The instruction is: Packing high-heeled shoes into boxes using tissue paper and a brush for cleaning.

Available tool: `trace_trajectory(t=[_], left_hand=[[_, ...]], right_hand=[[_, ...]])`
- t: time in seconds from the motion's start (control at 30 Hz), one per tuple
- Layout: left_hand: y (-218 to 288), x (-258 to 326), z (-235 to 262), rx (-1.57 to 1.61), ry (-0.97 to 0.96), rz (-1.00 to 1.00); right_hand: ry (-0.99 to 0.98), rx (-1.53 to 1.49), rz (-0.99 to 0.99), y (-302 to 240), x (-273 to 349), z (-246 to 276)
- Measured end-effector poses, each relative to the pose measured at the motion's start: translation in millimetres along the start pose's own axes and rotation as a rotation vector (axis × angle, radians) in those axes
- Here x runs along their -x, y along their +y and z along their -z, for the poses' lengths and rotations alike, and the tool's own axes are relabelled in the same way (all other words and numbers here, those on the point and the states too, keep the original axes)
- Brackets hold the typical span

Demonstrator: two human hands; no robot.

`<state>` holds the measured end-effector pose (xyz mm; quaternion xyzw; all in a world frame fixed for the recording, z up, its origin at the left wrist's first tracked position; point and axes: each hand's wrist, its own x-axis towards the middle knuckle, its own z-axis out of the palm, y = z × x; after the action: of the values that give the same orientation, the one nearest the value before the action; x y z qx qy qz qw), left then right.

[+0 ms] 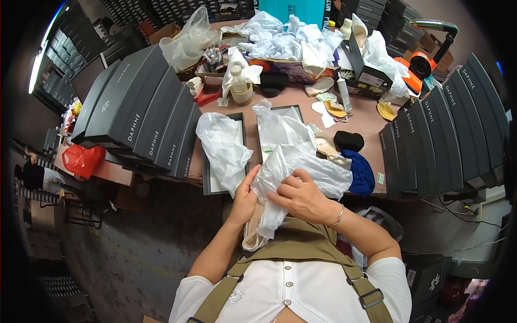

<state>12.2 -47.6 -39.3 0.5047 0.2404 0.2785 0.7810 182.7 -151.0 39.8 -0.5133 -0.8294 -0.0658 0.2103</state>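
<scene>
My left hand [245,200] is closed around a beige shoe [252,231] in front of my apron, its thumb pointing up. White tissue paper [280,167] lies over most of that shoe and hides its shape. On top of the paper my right hand [303,198] has curled fingers that pinch a fold of it. Just beyond my hands an open shoebox part [206,177] with white tissue stands at the left. Beside it is a second open part [297,111], also lined with tissue. Another pale shoe [324,144] lies to its right, partly covered by the paper.
Dark closed shoeboxes stand in rows at the left [137,116] and right [431,140] of the table. A bottle [239,91], a box heaped with crumpled tissue [285,43] and an orange device [420,64] are farther back. A blue cloth [360,173] lies near the front edge.
</scene>
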Motion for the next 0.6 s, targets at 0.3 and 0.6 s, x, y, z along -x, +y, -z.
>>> trace_trajectory(t=[0.3, 0.6], left_hand=[[-29, 18, 2, 0.290, -0.031, 0.102], [-18, 29, 2, 0.418, -0.143, 0.150]], right_hand=[[-0.005, -0.121, -0.213, -6, 11, -23], [-0.179, -0.107, -0.345, -33, 17, -15]])
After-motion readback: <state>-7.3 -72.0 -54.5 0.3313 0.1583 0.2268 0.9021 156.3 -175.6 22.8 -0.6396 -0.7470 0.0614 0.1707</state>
